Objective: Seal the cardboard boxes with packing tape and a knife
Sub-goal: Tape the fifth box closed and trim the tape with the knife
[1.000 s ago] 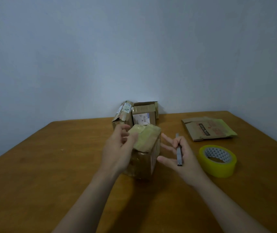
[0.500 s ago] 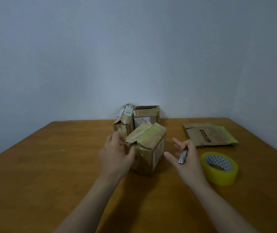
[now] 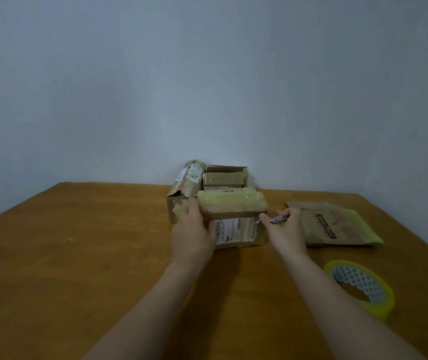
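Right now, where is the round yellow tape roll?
In the head view, the round yellow tape roll lies flat on the brown wooden table at lower right, beside the right forearm, nearer than the flattened cardboard box.

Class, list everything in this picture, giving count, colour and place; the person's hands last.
taped cardboard box: one, brown with yellowish tape on top, mid-table
battered cardboard box: one, brown, behind it, left
rear cardboard box: one, brown, by the wall
flattened cardboard carton: one, brown, right of it
roll of packing tape: one, yellow, table's near right
small metal knife: one, silvery, in right hand
wooden table: one, brown, under everything
left hand: one, gripping taped box's left end
right hand: one, holding knife by box's right end
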